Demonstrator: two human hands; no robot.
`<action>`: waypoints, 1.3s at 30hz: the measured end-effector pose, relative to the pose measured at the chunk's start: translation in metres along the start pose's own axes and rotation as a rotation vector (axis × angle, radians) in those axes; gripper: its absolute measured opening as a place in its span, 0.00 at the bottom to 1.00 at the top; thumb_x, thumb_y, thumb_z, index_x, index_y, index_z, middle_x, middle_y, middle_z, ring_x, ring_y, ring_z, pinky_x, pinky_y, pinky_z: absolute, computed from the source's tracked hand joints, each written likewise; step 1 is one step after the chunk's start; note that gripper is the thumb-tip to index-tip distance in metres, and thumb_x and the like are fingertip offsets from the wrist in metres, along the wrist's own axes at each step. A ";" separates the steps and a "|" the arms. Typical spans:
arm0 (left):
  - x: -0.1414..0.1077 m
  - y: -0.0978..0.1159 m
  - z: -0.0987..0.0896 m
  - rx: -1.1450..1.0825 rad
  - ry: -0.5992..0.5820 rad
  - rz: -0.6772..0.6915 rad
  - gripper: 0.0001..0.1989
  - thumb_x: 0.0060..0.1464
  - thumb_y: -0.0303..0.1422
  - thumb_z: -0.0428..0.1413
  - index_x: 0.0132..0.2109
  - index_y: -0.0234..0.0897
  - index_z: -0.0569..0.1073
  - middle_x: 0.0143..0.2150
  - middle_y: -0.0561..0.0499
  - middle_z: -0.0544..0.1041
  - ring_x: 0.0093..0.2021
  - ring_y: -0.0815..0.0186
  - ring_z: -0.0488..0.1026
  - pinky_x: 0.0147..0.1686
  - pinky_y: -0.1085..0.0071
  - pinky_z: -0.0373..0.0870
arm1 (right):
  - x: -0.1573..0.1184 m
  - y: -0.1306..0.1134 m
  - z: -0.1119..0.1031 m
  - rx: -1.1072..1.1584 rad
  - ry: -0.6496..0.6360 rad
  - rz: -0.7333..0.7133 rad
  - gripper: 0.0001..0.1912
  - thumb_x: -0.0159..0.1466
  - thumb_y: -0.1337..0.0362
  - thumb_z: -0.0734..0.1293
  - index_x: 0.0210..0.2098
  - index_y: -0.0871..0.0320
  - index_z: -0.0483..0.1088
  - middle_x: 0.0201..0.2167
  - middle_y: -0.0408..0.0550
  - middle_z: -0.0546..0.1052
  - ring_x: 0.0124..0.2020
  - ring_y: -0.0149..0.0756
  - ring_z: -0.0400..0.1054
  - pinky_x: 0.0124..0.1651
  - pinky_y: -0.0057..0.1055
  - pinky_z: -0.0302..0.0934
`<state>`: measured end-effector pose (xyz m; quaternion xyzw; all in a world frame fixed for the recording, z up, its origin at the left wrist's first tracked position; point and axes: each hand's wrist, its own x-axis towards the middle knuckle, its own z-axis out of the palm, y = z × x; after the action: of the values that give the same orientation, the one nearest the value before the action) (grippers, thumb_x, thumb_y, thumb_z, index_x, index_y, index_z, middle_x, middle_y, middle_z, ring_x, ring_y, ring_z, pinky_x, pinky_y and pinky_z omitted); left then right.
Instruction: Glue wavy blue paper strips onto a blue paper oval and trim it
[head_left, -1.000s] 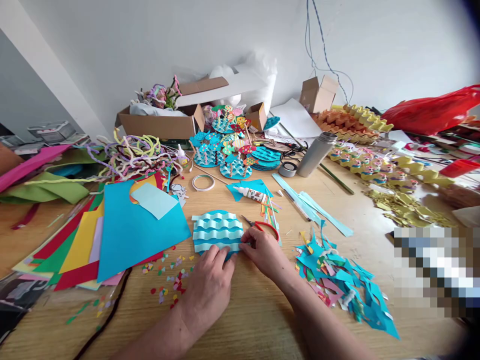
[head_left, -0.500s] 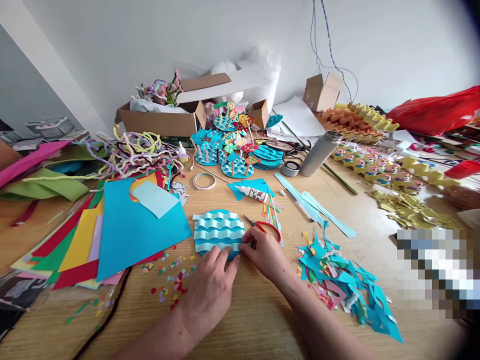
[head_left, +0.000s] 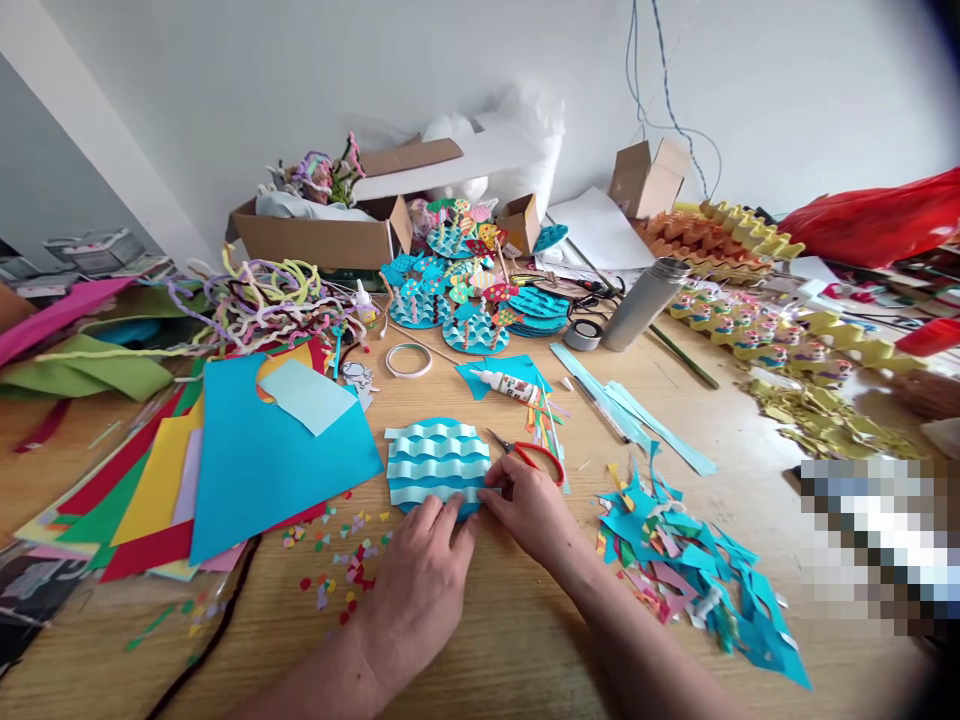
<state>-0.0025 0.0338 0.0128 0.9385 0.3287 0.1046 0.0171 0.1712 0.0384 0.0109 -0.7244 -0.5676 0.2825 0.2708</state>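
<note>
A round blue paper disc [head_left: 439, 482] lies flat on the table, crossed by several wavy pale-blue paper strips [head_left: 435, 447]. At its near edge my left hand [head_left: 420, 570] holds the lowest paper strip [head_left: 427, 494] down with its fingertips, thumb a little apart from the forefinger. My right hand [head_left: 529, 500] pinches the right end of that same strip between thumb and forefinger. Just behind the right hand lie red-handled scissors [head_left: 540, 459], partly covered by its knuckles. A white glue bottle [head_left: 514, 386] rests on a blue paper scrap [head_left: 480, 378] beyond.
Coloured paper sheets [head_left: 277, 470] are fanned out at left, with confetti bits [head_left: 352, 565] nearby. Blue paper scraps [head_left: 705, 570] lie at right. Farther back stand finished fish pieces [head_left: 472, 330], a tape roll [head_left: 582, 335], a metal flask [head_left: 645, 305] and a cardboard box [head_left: 322, 243].
Both hands stay almost where they were, on the lowest strip. The view has shifted very slightly; nothing is picked up or let go.
</note>
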 end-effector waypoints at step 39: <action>0.006 0.004 -0.001 -0.010 -0.070 -0.058 0.27 0.49 0.18 0.47 0.57 0.35 0.67 0.48 0.43 0.71 0.45 0.56 0.67 0.44 0.57 0.72 | -0.011 -0.014 0.000 -0.237 0.032 -0.073 0.05 0.60 0.71 0.64 0.32 0.56 0.71 0.36 0.46 0.69 0.33 0.33 0.67 0.36 0.27 0.58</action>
<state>0.0043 0.0346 0.0156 0.9315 0.3545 0.0729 0.0363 0.1598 0.0307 0.0220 -0.7344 -0.6187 0.1919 0.2025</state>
